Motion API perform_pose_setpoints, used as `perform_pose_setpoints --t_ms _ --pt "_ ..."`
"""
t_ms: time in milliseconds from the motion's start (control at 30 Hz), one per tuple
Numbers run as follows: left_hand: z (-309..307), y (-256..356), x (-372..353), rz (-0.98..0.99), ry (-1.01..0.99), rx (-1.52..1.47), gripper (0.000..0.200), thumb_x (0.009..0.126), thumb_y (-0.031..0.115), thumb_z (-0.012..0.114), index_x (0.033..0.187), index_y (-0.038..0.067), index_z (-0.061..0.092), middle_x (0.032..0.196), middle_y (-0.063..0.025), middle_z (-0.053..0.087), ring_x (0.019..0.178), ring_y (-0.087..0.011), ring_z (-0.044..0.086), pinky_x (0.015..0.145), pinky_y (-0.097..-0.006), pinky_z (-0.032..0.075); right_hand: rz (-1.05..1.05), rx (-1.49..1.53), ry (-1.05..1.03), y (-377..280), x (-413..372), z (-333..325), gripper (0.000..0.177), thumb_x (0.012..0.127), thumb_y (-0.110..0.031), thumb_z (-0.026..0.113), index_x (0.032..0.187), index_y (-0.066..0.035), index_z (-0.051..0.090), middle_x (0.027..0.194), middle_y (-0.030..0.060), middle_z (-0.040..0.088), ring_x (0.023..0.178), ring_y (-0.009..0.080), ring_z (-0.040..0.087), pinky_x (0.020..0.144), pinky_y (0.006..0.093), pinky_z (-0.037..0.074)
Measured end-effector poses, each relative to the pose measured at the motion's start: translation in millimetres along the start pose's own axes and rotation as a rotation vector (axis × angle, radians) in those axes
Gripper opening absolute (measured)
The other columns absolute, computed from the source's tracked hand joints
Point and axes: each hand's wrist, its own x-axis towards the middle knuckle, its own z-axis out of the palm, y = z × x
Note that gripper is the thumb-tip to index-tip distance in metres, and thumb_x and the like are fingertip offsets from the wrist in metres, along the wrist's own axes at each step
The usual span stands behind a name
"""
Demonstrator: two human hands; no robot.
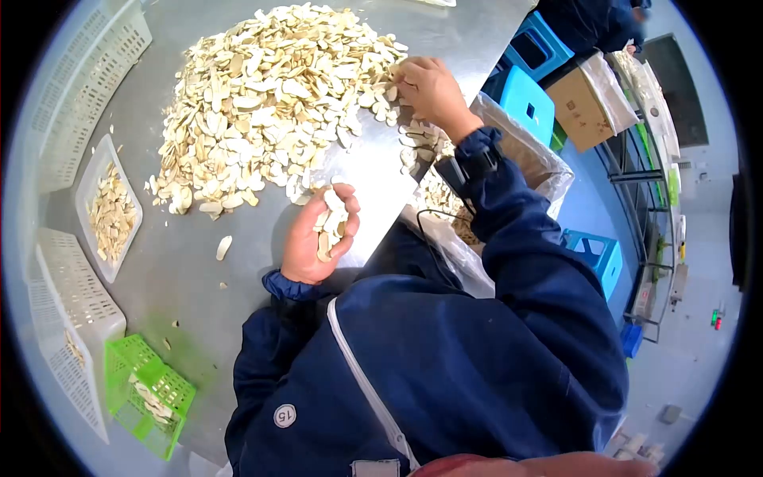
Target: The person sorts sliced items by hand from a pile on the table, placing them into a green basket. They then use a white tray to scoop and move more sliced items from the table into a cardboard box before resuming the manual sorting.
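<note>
A wide heap of pale, cream-coloured dried slices (pixel 270 95) lies on a metal table (pixel 262 294). My left hand (pixel 311 238) is turned palm up near the table's front edge, its fingers curled round several of these slices (pixel 332 219). At the right edge of the heap, my right hand (pixel 431 89) reaches down with bent fingers; its fingertips touch the slices there, and whether one is pinched is hidden. Below the right wrist, more slices (pixel 435 195) lie in a lined container beside the table edge.
White perforated baskets (pixel 95 87) and a white tray of slices (pixel 93 171) stand along the left. A green basket (pixel 151 389) holds some pieces. To the right are blue stools (pixel 524 103), a cardboard box (pixel 584 107), a rack (pixel 636 176) and another person (pixel 592 28).
</note>
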Motion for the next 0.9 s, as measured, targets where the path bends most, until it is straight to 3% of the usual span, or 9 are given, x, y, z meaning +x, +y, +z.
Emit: perform_pose_setpoints --t_ms 133,267,433,533,633,733,833,900 --pt "-2.0 -1.8 0.8 0.003 -0.009 -0.014 0.035 0.111 0.025 0.041 0.129 0.000 0.057 0.110 -0.0115 0.063 0.082 -0.0175 0.061 0.045 -0.0226 0.047 0.152 0.026 -0.065 -11.3 -22.3 -16.7 0.022 0.093 -0.019 0.069 0.112 -0.011 0.077 0.116 0.0122 0.073 0.112 0.0376 0.064 0.098 0.0445 0.052" --pt "-2.5 -1.9 1.0 0.003 -0.003 -0.016 0.035 0.111 0.025 0.042 0.129 0.000 0.057 0.110 -0.0118 0.064 0.082 -0.0178 0.062 0.045 -0.0226 0.047 0.167 0.068 -0.057 -22.1 -13.0 -11.6 0.025 0.096 -0.027 0.070 0.113 -0.010 0.077 0.110 0.0139 0.074 0.106 0.0372 0.066 0.093 0.0447 0.053" --pt "-2.9 -1.7 0.3 0.013 -0.011 -0.010 0.035 0.111 0.025 0.042 0.130 0.000 0.057 0.110 -0.0120 0.064 0.083 -0.0183 0.062 0.045 -0.0225 0.048 0.105 -0.069 -0.036 -34.7 1.5 4.8 0.028 0.094 -0.032 0.073 0.103 -0.006 0.076 0.102 0.0160 0.074 0.094 0.0376 0.069 0.083 0.0449 0.055" --pt "-1.9 -1.6 -0.1 0.004 -0.002 -0.021 0.035 0.111 0.025 0.042 0.130 0.000 0.057 0.110 -0.0121 0.064 0.083 -0.0183 0.062 0.045 -0.0224 0.048 0.264 0.048 -0.172 -49.2 -1.2 -12.7 0.027 0.093 -0.030 0.074 0.105 -0.006 0.076 0.102 0.0159 0.074 0.089 0.0357 0.071 0.079 0.0424 0.056" --pt "-4.2 -2.9 0.9 0.009 -0.012 -0.023 0.035 0.112 0.026 0.042 0.130 0.000 0.057 0.110 -0.0118 0.064 0.083 -0.0184 0.062 0.045 -0.0225 0.048 0.311 0.217 -0.125 -49.9 -19.3 -15.7 0.023 0.093 -0.025 0.072 0.107 -0.007 0.075 0.100 0.0167 0.075 0.084 0.0359 0.072 0.074 0.0452 0.056" --pt "-5.7 -2.6 1.3 0.013 -0.037 -0.019 0.035 0.112 0.027 0.041 0.130 0.001 0.056 0.111 -0.0115 0.064 0.084 -0.0185 0.062 0.045 -0.0227 0.047 0.189 0.114 -0.006 -49.8 -29.8 -15.6 0.021 0.095 -0.021 0.072 0.111 -0.007 0.076 0.102 0.0151 0.076 0.084 0.0327 0.073 0.075 0.0423 0.057" --pt "-7.6 -2.8 1.2 -0.010 -0.017 -0.049 0.037 0.113 0.028 0.040 0.132 0.001 0.056 0.111 -0.0117 0.064 0.085 -0.0186 0.063 0.045 -0.0228 0.048 0.237 0.459 -0.045 -83.2 -33.8 -30.9 0.020 0.097 -0.020 0.072 0.114 -0.009 0.076 0.104 0.0130 0.076 0.088 0.0286 0.073 0.078 0.0391 0.058" --pt "-1.2 -2.0 1.6 0.005 0.042 -0.029 0.038 0.113 0.030 0.039 0.133 0.002 0.055 0.112 -0.0122 0.065 0.086 -0.0187 0.064 0.045 -0.0230 0.048 0.100 0.715 -0.181 -108.6 -36.0 -47.1 0.021 0.099 -0.022 0.071 0.117 -0.011 0.076 0.110 0.0121 0.076 0.099 0.0268 0.073 0.085 0.0371 0.058"
